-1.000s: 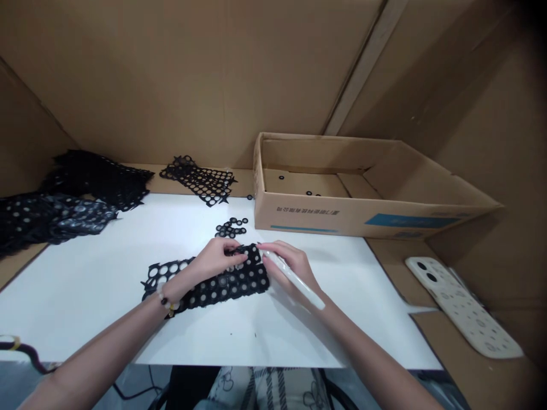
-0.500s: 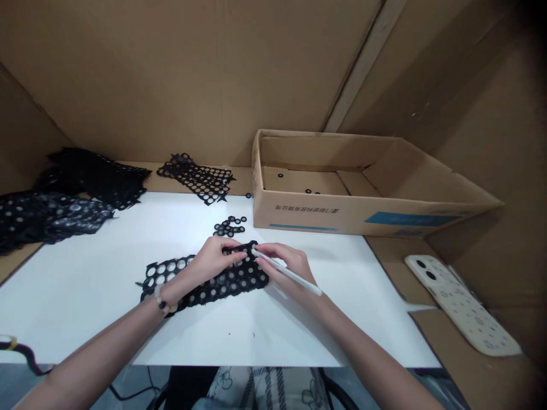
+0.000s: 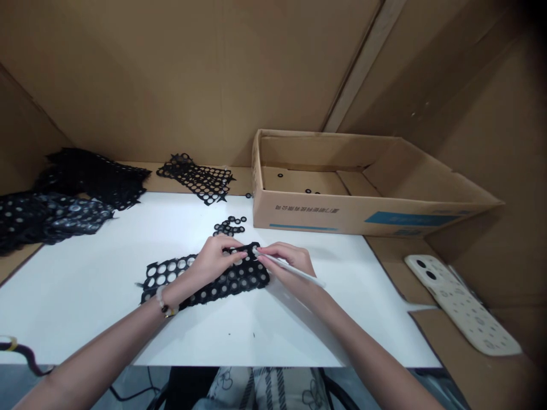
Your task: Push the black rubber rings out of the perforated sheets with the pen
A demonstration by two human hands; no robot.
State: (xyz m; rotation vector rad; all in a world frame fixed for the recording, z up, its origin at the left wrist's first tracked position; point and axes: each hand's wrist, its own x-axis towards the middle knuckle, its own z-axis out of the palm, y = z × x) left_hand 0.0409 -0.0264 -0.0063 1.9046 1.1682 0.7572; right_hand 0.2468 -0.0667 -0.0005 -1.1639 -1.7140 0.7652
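A black rubber-like sheet of rings [image 3: 239,278] lies on the white table, its left upper part punched through with open holes. My left hand [image 3: 217,257] grips the sheet's upper edge, thumb on top and fingers curled over the far side. In my right hand [image 3: 290,263] is a slim white pen-like stick [image 3: 294,270], pinched between thumb and fingers. The stick's tip touches the sheet's upper right corner. Just beyond my left hand sits a small pile of loose black rings [image 3: 231,226].
A shallow cardboard box [image 3: 307,212] with a few black rings inside stands at the back right. An emptied-out holed sheet [image 3: 200,179] lies at the back. More black sheets [image 3: 94,176] are heaped at the left. A phone in a patterned case [image 3: 465,307] rests at the right.
The stick now lies a little flatter, its rear end slightly lower and further right. My right hand has shifted slightly with it. My left hand stays on the sheet.
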